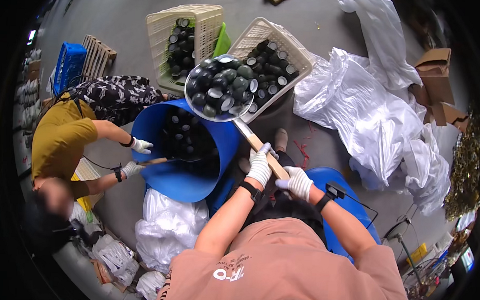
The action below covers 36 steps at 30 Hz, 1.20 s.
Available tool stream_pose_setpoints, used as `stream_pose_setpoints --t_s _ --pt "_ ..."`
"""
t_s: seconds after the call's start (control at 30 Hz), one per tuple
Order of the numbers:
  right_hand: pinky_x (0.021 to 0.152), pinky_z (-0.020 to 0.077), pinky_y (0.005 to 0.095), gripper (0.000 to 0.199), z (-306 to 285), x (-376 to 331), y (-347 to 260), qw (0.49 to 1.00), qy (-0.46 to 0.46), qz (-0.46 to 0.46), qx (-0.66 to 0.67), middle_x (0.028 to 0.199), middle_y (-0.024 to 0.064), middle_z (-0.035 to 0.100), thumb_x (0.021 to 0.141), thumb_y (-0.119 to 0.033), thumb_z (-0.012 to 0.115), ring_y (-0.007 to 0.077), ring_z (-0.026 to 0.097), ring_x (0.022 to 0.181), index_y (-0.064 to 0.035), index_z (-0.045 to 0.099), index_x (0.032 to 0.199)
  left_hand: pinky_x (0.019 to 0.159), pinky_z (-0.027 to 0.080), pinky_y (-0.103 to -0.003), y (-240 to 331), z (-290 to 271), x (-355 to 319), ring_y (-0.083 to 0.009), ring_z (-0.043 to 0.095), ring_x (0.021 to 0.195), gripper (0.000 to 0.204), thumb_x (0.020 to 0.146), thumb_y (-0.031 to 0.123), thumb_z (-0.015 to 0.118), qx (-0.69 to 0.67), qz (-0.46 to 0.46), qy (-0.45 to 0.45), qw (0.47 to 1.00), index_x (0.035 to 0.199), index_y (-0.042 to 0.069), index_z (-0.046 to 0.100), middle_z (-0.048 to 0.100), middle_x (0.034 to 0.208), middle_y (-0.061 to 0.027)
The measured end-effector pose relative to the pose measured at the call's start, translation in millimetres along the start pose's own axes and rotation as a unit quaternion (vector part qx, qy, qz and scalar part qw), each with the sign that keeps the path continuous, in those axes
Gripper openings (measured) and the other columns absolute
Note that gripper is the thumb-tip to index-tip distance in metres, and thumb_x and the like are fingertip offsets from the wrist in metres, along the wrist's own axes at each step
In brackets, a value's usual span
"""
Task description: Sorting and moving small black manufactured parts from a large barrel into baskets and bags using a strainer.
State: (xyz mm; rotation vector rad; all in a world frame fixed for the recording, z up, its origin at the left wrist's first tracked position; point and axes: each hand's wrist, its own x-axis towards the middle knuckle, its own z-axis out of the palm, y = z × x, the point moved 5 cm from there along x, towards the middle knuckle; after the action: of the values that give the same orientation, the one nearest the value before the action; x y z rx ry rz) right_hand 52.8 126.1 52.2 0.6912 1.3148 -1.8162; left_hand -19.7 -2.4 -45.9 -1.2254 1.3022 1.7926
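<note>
Scoop (221, 88) w/ long wooden handle (261, 148) runs diagonally, bowl end up-left, pointing away from the person toward the baskets, handle end down-right at the hands. Bowl is round, shiny metal, heaped w/ small dark round caps (229, 81), some w/ pale insides showing. It hangs above the rim of the blue barrel (170, 176) and in front of the right cream basket (265, 32), a plastic lattice tipped toward the person. Left hand (260, 165), white knit glove, clamped round the handle higher up; right hand (296, 182), same glove, clamped on the handle end just below. Both forearms stretch fwd, black wrist bands on. Barrel is smooth plastic, more caps inside. On the left a co-worker's gloved hands (136, 157) hold a second wooden handle (154, 161) over the barrel. White plastic sheeting (358, 106) lies crumpled on the floor, right.
</note>
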Motion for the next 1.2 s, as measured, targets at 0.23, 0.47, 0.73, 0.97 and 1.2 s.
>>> stream_pose_setpoints --t_s 0.23,0.47,0.73,0.97,1.2 --pt "0.039 0.0369 0.0174 0.012 -62.3 79.0 -9.6 0.926 -0.049 0.055 0.369 0.072 -0.0003 0.057 0.088 -0.013 0.067 0.0030 0.047 0.047 -0.0059 0.057 0.091 0.061 0.050 -0.037 28.5 98.7 47.1 -0.0220 0.057 0.064 0.027 0.076 0.002 0.067 0.100 0.061 -0.021 0.993 0.097 0.003 0.050 0.056 0.074 -0.0078" --pt "0.037 0.0299 0.0156 0.011 -53.0 59.5 -2.6 0.872 -0.149 0.108 0.454 0.069 -0.0035 0.049 0.093 -0.013 0.059 -0.0001 0.035 0.044 -0.0056 0.053 0.099 0.060 0.051 -0.043 29.8 87.8 14.9 -0.0219 0.055 0.071 0.048 0.078 0.002 0.073 0.096 0.047 -0.005 0.994 0.114 0.007 0.042 0.055 0.085 -0.0078" --pt "0.040 0.0344 0.0205 0.025 -45.4 -38.8 -24.1 0.996 0.035 0.080 0.032 0.067 -0.0024 0.051 0.082 -0.014 0.066 0.0052 0.044 0.047 -0.0024 0.057 0.103 0.078 0.053 -0.039 -13.4 60.4 -31.7 -0.0235 0.061 0.090 0.040 0.081 0.009 0.071 0.091 0.021 -0.253 0.963 0.114 0.003 0.049 0.060 0.098 -0.0098" --pt "0.034 0.0344 0.0269 0.021 -50.6 -68.7 19.2 0.971 0.180 0.038 -0.153 0.057 -0.0001 0.052 0.079 -0.015 0.067 0.0099 0.046 0.039 -0.0035 0.059 0.095 0.063 0.052 -0.030 -25.1 -19.5 -75.5 -0.0172 0.062 0.070 0.027 0.091 0.019 0.060 0.276 0.108 -0.309 0.904 0.112 0.003 0.060 0.064 0.085 -0.0073" --pt "0.040 0.0390 0.0294 0.017 -40.6 -62.6 67.4 0.968 0.199 0.032 -0.147 0.059 0.0023 0.052 0.076 -0.017 0.068 0.0135 0.047 0.044 -0.0048 0.057 0.082 0.063 0.049 -0.033 -2.8 -189.1 -95.6 -0.0184 0.062 0.065 0.023 0.087 0.023 0.059 0.243 0.185 -0.165 0.938 0.097 0.004 0.065 0.066 0.075 -0.0092"
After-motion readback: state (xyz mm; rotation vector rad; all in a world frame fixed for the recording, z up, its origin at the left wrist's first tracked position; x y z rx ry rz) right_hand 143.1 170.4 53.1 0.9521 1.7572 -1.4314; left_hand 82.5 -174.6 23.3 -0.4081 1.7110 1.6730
